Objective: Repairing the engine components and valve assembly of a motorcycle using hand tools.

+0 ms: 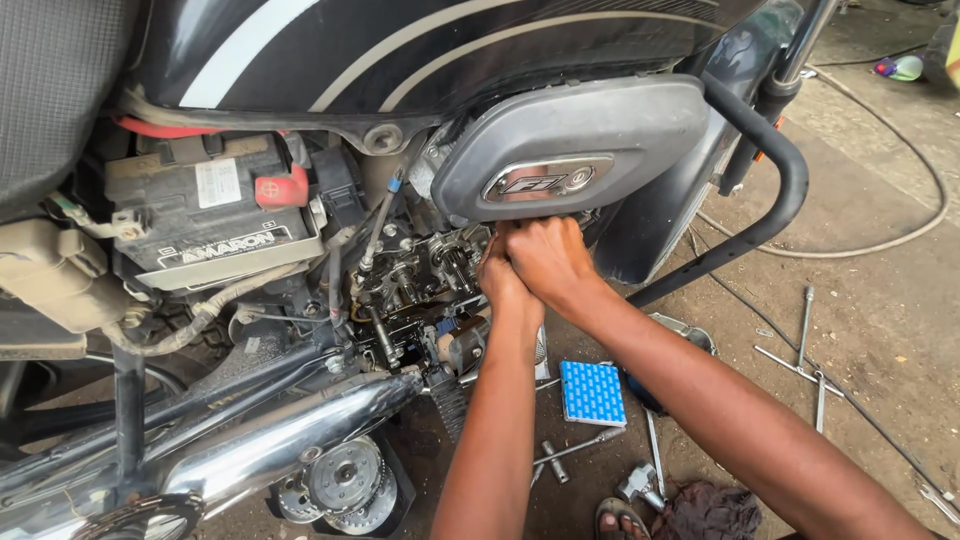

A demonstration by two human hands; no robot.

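Left hand [500,280]: clenched, pressed against the exposed metal engine head [430,270] of the motorcycle; object inside the fist hidden, cannot tell.
Right hand [547,258]: clenched over the left hand, knuckles just under the grey oval side cover [570,145]; grasped item not visible.
Exposed metal engine head: centre of scene, below the black fuel tank with white stripes [400,50], directly left of both fists; springs and bolts visible.
Grey oval side cover: directly above the hands, with chrome badge at its middle.
Black box-shaped battery [205,205]: left of the engine head, with red terminal cap on its right end.
Chrome exhaust pipe [290,435]: near left, running diagonally below the engine.
Round metal clutch parts [345,480]: near, on the ground under the exhaust pipe.
Blue dotted rectangular pad [592,392]: on the ground between the forearms.
Black tubular crash guard [770,190]: right of the side cover, curving down.
Long steel T-handle wrenches [805,350]: on the ground, right, well apart from the hands.
Dark red rag [710,512]: near edge, beside a sandalled foot [620,520].
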